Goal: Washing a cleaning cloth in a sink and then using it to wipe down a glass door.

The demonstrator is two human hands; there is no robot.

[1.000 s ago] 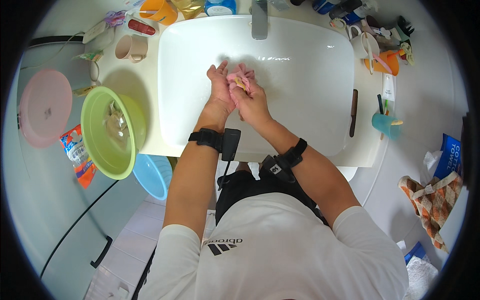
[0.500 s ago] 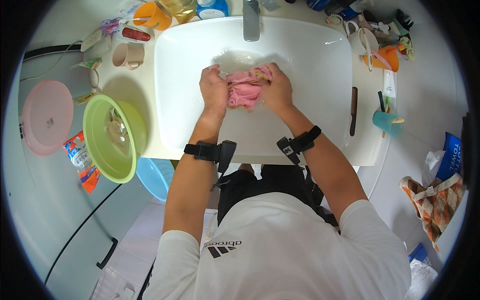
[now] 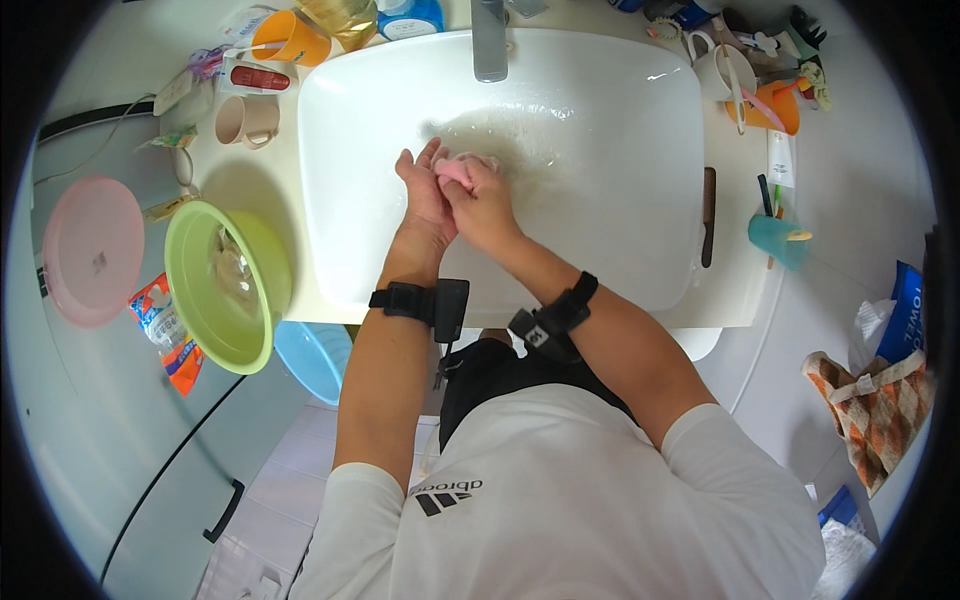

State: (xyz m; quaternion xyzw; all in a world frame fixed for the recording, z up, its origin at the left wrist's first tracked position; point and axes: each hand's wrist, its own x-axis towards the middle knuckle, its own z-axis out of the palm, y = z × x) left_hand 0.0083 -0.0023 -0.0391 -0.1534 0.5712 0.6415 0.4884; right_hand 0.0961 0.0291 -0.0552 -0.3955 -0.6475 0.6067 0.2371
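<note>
Far left: pale pink round thing (image 3: 95, 252), then green tub (image 3: 195, 285) with some clear-wrapped stuff (image 3: 236, 272) inside, then beige mug (image 3: 240, 122) on the bench (image 3: 725, 290). Next up, left grip (image 3: 430, 205), palm up and fingers spread, just backing the pink cloth (image 3: 458, 168). Bunched small, that cloth, held over the left-middle of the white sink (image 3: 620, 200). Could easily lose it into the sink, at a guess: likely soaked and slippery, with only one side properly clamped. Might splash too, if squeezed too suddenly. Can't pick out a front end, mostly buried; visible bit longest roughly left to right. Then right grip (image 3: 483, 215), curled over the cloth and pinching it against the left palm. Further right, brown-handled knife (image 3: 709, 215) beside the sink, then teal cup (image 3: 777, 238).
</note>
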